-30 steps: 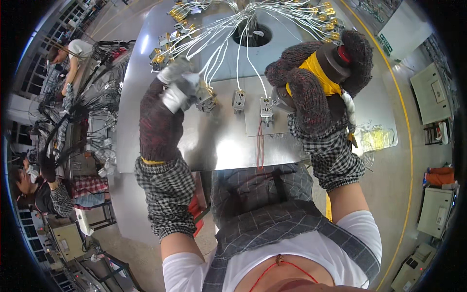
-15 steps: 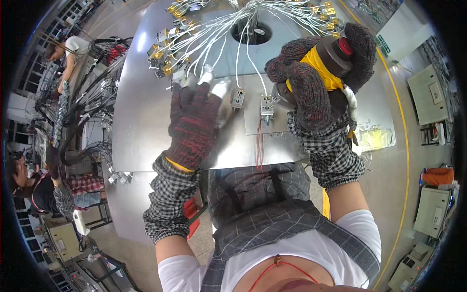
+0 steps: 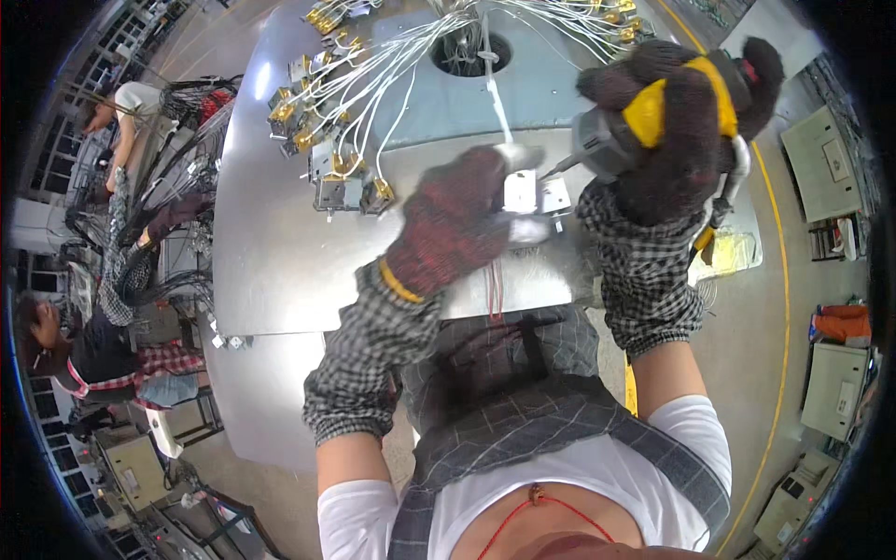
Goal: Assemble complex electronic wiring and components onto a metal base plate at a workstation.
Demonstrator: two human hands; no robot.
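Note:
My left hand (image 3: 448, 219), in a dark red and black knit glove with white-wrapped fingertips, pinches a small metal connector box (image 3: 520, 191) above the metal worktable (image 3: 289, 252). A white cable (image 3: 497, 107) runs from the box toward the round hole. Just right of it is a second small metal box (image 3: 555, 196), partly hidden. My right hand (image 3: 686, 159), in a dark knit glove, is wrapped round a power screwdriver (image 3: 600, 145) bound with yellow tape. Its bit points left at the boxes; whether it touches them, I cannot tell.
White cables (image 3: 373, 89) fan out from the hole (image 3: 471, 56), ending in several metal and yellow connectors (image 3: 350, 191). Thin red wires (image 3: 495, 289) hang at the table's front edge. Two people (image 3: 103, 327) work at the left among black cables. A clear yellowish tray (image 3: 728, 257) lies at right.
My left hand has swung right from the left cables and closed on a metal box. The screwdriver in my right hand has shifted up and right. Some connectors at left now lie nearer me.

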